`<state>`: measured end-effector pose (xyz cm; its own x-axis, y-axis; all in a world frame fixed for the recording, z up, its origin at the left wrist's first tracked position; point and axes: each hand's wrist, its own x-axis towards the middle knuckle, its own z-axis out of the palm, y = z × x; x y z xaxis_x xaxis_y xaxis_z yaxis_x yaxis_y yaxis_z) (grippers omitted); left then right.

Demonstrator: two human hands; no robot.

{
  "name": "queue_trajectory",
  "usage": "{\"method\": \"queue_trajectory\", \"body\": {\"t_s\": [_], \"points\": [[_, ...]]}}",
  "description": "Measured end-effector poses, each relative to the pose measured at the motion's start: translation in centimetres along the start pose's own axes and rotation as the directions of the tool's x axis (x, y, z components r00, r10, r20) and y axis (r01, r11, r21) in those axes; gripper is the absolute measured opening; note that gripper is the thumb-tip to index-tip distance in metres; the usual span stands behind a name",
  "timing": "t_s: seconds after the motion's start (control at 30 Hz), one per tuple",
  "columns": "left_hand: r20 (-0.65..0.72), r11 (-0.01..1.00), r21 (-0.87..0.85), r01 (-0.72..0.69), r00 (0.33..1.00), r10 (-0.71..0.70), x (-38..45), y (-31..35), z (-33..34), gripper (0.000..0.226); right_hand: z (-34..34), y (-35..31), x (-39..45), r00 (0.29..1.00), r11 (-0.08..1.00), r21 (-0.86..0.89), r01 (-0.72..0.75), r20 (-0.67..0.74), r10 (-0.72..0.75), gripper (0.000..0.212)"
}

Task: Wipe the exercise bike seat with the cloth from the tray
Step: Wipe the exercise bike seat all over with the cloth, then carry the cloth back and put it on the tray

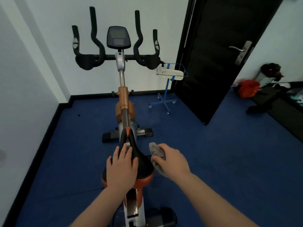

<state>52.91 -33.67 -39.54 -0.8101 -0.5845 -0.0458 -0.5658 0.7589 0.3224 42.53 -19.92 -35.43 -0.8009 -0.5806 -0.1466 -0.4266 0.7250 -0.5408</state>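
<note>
Grey cloth (156, 154) sat bunched in the closed right hand (172, 159) beside the seat (139, 159), so pressing it flat mattered while the open left hand (122, 167) steadied the saddle.

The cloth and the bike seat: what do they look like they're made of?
The cloth looks like soft grey fabric, perhaps microfibre: matte, fuzzy, crumpled in the right hand. The seat looks like smooth black vinyl or leather-like padding with orange trim, faintly sheened; the exact material is unclear.

The black, orange-trimmed seat (141, 163) points toward the handlebars; the crumpled grey cloth (156, 152) touches its right edge. The white tray (172, 74) stands beyond.
</note>
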Motion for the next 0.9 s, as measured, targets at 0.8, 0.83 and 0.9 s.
{"method": "queue_trajectory", "body": {"t_s": [0.8,0.83,0.9], "points": [[0.066,0.976,-0.102,-0.19,0.978,0.198,-1.1,28.7,3.8,0.048,-20.1,22.9,-4.0,0.991,0.965,-0.243,0.098,-0.067,-0.117,0.029],[0.053,0.976,-0.098,-0.197,0.978,0.202,-0.9,30.3,4.0,0.049,-21.2,24.0,-4.0,0.992,0.965,-0.244,0.098,-0.06,-0.115,0.028],[0.026,0.976,-0.099,-0.192,0.98,0.195,-0.5,32.4,4.0,0.049,-23.0,25.8,-3.7,0.991,0.964,-0.247,0.101,-0.056,-0.119,0.027]]}}
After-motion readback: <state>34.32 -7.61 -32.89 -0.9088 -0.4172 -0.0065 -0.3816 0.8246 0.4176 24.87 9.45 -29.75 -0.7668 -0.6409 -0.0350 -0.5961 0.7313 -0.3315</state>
